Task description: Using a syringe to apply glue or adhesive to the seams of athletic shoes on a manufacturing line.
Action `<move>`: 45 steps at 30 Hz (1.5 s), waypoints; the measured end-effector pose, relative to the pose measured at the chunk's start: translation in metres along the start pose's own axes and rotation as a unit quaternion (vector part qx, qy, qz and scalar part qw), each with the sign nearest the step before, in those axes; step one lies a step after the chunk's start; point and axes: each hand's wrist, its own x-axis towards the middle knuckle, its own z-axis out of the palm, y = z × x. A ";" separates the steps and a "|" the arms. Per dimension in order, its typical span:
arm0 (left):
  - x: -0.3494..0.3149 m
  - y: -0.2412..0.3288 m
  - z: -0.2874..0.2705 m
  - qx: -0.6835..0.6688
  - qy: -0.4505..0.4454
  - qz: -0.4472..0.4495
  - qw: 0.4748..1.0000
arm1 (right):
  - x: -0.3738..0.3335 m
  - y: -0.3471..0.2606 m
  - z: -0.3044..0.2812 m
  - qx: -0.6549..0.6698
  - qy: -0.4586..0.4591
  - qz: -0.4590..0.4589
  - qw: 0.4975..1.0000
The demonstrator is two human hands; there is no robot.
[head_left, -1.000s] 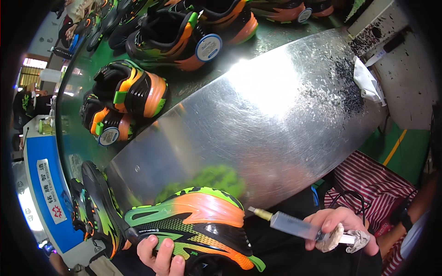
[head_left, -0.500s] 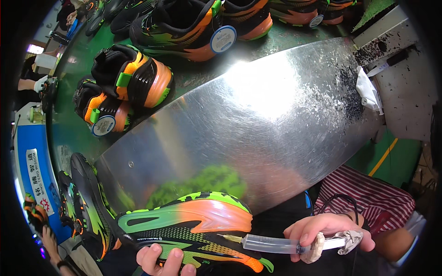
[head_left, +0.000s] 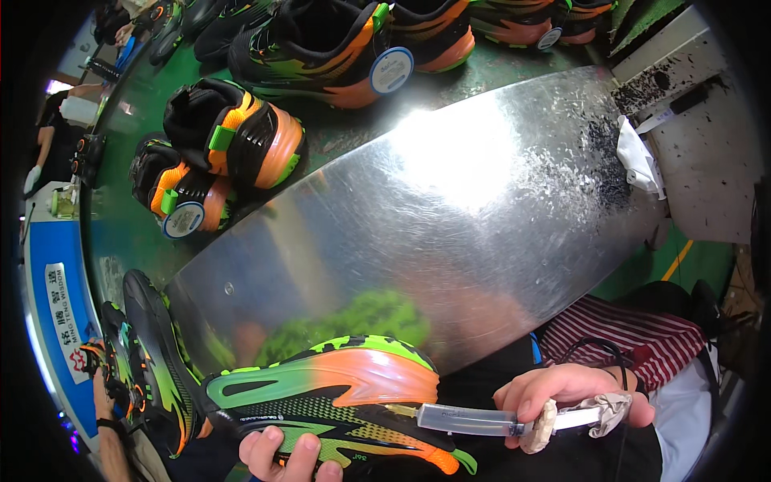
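A sneaker (head_left: 353, 402) lies on its side at the lower middle, its black mesh upper above a green-to-orange sole that faces away from me. My left hand (head_left: 285, 456) grips it from below, fingers curled over the upper. In my right hand (head_left: 566, 394) is a clear syringe (head_left: 466, 420), thumb and fingers around its barrel end and plunger. Its yellowish needle tip points left, at the line between upper and sole near the heel; whether it touches cannot be told. Crumpled whitish wrapping (head_left: 612, 414) covers the plunger end.
A shiny metal plate (head_left: 345, 241) spans the middle, worn at its right. Paired sneakers (head_left: 233, 132) stand beyond it, more along the back. Another sneaker (head_left: 157, 345) leans at left. A white cloth (head_left: 638, 157) lies far right. Co-workers' arms (head_left: 108, 426) show at left, striped fabric (head_left: 610, 337) at right.
The syringe has shifted slightly left and up against the sneaker, my right hand with it. My left hand stays put. At the left, a co-worker's hand and shoe have moved up and right.
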 end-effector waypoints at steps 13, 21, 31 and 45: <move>0.007 -0.016 -0.007 0.013 0.018 -0.002 1.000 | 0.016 -0.010 0.002 0.002 0.004 0.002 1.000; 0.012 0.002 0.006 -0.080 0.045 0.010 0.996 | -0.043 -0.002 0.014 -0.171 0.193 0.071 0.964; 0.017 -0.022 0.001 -0.049 0.012 0.039 0.998 | 0.022 0.007 -0.003 -0.315 -0.018 -0.199 0.928; 0.019 -0.007 0.022 -0.082 0.025 0.023 0.996 | 0.064 0.038 -0.006 -0.254 -0.056 -0.322 0.910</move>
